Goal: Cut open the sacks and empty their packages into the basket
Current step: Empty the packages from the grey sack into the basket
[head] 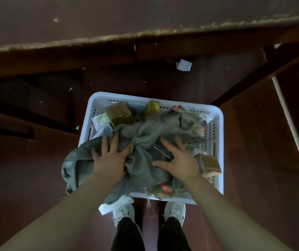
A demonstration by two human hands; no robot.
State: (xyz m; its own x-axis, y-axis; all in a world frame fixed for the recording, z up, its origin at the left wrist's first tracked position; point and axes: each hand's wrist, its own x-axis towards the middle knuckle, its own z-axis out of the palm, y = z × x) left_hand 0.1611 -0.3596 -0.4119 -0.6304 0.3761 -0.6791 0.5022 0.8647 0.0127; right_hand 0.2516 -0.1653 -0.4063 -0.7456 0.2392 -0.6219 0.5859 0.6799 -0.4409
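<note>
Looks like a dim storeroom or parcel back room: scuffed dark red floor (36, 178), paper scraps (184, 65) lying about, rough wooden table (145, 34) with a frayed edge, and a white plastic basket (219, 124) of taped packages (119, 115).

The basket (220, 124) is smooth white plastic with perforated walls. The sack (145, 167) is coarse, matt grey woven cloth, frayed at its edges. A brown package (120, 114) is wrapped in glossy film. The floor (27, 178) looks smooth and faintly shiny.

The sack (145, 140) is lying in the basket (217, 134), hanging over its near left rim. Packages (119, 115) are sitting behind it, far left.
</note>
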